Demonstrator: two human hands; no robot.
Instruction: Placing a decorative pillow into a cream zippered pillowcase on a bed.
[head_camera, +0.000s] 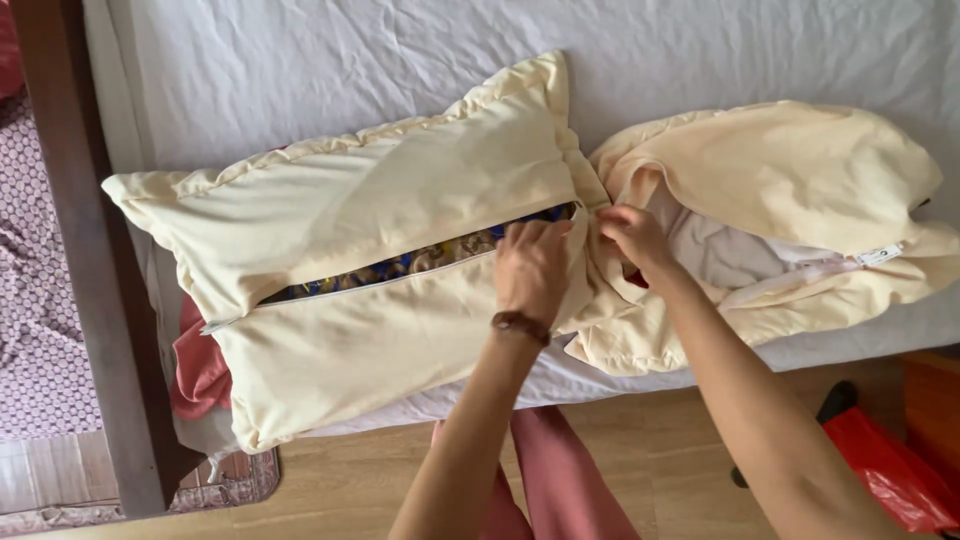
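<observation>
Seen from above, a cream pillow (350, 260) lies across a bed covered in a white sheet (300, 60); a long zipper opening (420, 258) runs along its middle, partly open, showing a blue and gold patterned inner pillow beneath. The left hand (532, 268), with a brown band on its wrist (520, 325), rests on the pillow at the right end of the opening, fingers curled down onto the fabric there; whether they pinch the zipper pull cannot be told. The right hand (632, 232) sits just beside it, fingertips pressed together on the cover's edge. To the right lies a second, crumpled cream cover (800, 190); red cloth (195, 365) shows under the pillow's lower left corner; a red bag (890, 475) lies on the wooden floor (350, 480).
</observation>
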